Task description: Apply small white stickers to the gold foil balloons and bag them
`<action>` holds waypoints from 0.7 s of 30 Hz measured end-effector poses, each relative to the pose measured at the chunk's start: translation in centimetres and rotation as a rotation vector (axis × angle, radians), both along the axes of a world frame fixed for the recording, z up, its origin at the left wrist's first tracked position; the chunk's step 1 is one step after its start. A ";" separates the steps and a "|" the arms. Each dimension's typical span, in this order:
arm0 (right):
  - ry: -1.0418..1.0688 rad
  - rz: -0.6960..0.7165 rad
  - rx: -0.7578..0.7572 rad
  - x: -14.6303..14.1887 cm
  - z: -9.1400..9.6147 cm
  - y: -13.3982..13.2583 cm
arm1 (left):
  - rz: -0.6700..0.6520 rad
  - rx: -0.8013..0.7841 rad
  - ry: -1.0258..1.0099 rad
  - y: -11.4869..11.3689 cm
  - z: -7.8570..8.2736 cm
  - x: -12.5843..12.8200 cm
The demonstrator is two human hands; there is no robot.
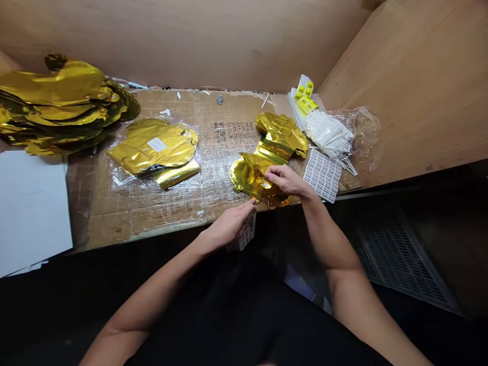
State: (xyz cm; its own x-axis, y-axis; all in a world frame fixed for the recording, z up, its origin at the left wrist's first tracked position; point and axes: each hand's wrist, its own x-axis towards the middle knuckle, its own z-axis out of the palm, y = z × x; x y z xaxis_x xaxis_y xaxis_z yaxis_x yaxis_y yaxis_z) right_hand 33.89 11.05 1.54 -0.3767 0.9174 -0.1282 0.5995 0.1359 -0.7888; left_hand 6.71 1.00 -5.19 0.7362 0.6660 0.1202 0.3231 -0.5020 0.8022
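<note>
A gold foil balloon point(244, 175), uninflated and partly folded, lies at the front edge of the cardboard-covered table. My right hand point(284, 180) is closed in a pinch on its upper layer. My left hand point(232, 223) is closed, its fingertips at the balloon's near edge. A small sheet of printed stickers point(248, 233) hangs beneath that hand, apparently held in its fingers. Behind the balloon lies more crumpled gold foil point(282, 132). Another sticker sheet point(323, 175) rests on the table to the right of my right hand.
White plastic sticks point(330, 133) spill from a clear bag point(368, 134) at the right. Yellow labels point(306, 96) lie behind them. Left of centre is a bagged gold balloon point(156, 147). Stacked gold foil point(57, 107) and white sheets point(32, 208) occupy the far left. Wooden panels point(229, 40) enclose the table.
</note>
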 end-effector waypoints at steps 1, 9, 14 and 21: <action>-0.024 -0.035 0.026 1.1 1.1 1.4 | 0.014 -0.036 -0.016 0.1 0.1 -0.1; -0.132 -0.398 0.413 0.0 4.3 0.5 | 0.477 -0.434 -0.432 -0.2 0.3 -1.1; 0.125 0.083 0.076 -7.6 0.5 -7.8 | 0.506 -0.345 -0.429 -0.8 0.5 -0.9; 0.208 -0.070 0.214 -7.9 -1.0 -9.2 | 0.535 -0.285 -0.408 -1.0 1.4 -0.3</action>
